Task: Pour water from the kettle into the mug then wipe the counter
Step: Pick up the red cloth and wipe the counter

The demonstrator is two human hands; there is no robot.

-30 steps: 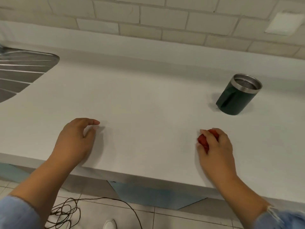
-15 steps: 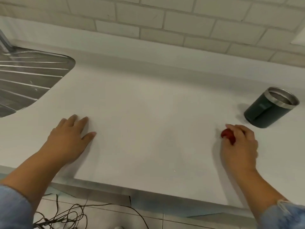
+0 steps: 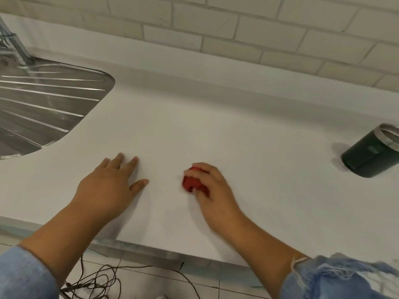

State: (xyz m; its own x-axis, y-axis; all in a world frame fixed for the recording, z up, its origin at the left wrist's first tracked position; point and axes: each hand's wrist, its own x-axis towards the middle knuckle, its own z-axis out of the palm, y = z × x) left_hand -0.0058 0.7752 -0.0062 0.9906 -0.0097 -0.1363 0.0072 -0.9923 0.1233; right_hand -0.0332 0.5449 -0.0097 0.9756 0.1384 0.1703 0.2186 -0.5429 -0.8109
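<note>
Nearest, a dark cable (image 3: 97,283) lies in loose loops on the tiled floor (image 3: 226,285) below the desk's front edge. Two forearms in blue sleeves (image 3: 23,275) reach up over that edge. The left hand (image 3: 110,188) lies flat on the white desk (image 3: 237,137), palm down, fingers straight and slightly spread, holding nothing. Just to its right, the right hand (image 3: 213,190) has its fingers curled round a bunched red cloth (image 3: 192,182), pressing it onto the desk; the hand is a little blurred. Well apart to the right, the dark mug (image 3: 367,156) with a steel rim stands on the desk, cut by the frame's edge. Farther left, a ribbed steel drainer (image 3: 43,108) is set into the desk, with a tap (image 3: 15,46) behind it. A pale brick-tiled wall (image 3: 237,24) runs along the back.
</note>
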